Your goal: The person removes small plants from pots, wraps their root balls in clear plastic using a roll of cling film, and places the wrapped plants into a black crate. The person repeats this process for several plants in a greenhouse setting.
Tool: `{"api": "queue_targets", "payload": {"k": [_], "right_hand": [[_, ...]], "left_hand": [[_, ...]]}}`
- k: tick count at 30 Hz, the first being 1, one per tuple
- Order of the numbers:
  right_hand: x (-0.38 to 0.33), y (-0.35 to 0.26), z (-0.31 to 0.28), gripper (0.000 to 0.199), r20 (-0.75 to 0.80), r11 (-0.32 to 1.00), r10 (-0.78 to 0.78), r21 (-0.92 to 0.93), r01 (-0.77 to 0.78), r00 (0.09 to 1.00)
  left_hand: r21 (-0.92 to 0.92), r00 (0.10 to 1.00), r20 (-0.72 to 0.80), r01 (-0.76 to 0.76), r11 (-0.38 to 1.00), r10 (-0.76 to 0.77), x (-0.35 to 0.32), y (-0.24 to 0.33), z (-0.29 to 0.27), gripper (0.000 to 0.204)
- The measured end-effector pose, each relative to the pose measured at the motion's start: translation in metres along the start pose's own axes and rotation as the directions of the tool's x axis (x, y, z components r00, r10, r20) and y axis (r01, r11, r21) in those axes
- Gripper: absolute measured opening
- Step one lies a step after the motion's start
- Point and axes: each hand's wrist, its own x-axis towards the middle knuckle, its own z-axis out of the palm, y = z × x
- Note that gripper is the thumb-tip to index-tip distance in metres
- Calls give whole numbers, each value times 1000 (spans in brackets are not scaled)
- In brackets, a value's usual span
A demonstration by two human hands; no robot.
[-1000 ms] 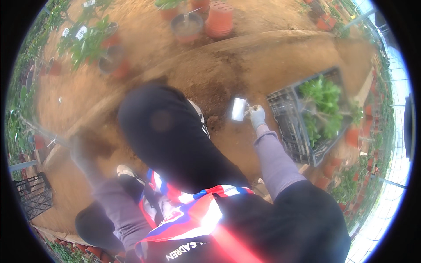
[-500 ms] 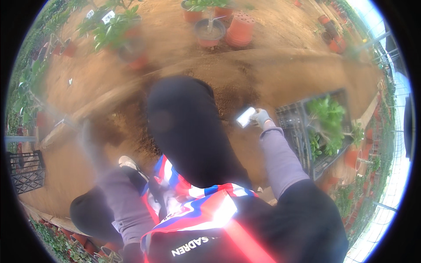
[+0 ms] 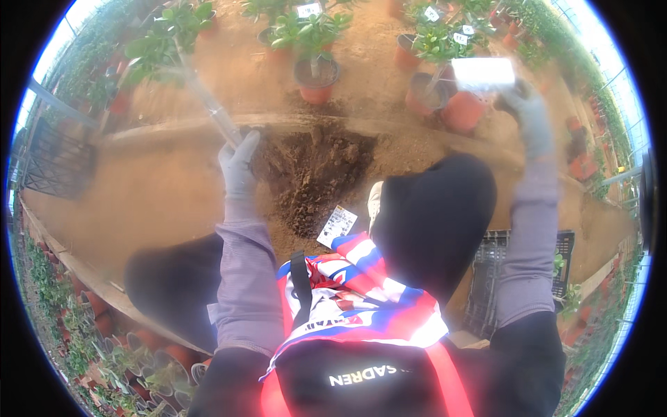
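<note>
My left hand (image 3: 237,165), in a grey glove, grips a long thin handle (image 3: 208,104) that slants up to the left, beside a pile of dark loose soil (image 3: 316,170). Raised at the upper right, my gloved right hand (image 3: 526,111) holds a white rectangular card (image 3: 483,72) in front of potted plants. A white printed tag (image 3: 337,226) lies on the ground at the near edge of the soil, next to my shoe (image 3: 374,201).
Green plants in orange pots (image 3: 316,82) stand along the far side, with more at the far right (image 3: 462,108). A black plastic crate (image 3: 486,278) sits on the ground at my right, another black crate (image 3: 55,163) at the left. Rows of small pots (image 3: 139,354) line the lower left.
The view has swung so the soil pile and potted plants lie ahead. My right hand has risen up and right with the white card. My left hand now shows on the long handle.
</note>
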Motion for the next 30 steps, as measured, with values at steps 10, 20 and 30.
{"api": "queue_targets", "payload": {"k": [10, 20, 30], "right_hand": [[37, 9, 297, 22, 244, 424, 726, 577, -698, 643], [-9, 38, 330, 17, 328, 369, 728, 553, -747, 602], [-6, 25, 312, 42, 122, 992, 36, 119, -51, 992]], "left_hand": [[-105, 956, 292, 37, 994, -4, -2, -6, 13, 46], [22, 985, 162, 59, 998, -62, -7, -14, 0, 44], [-23, 986, 145, 81, 996, -76, -1, -19, -12, 35]]}}
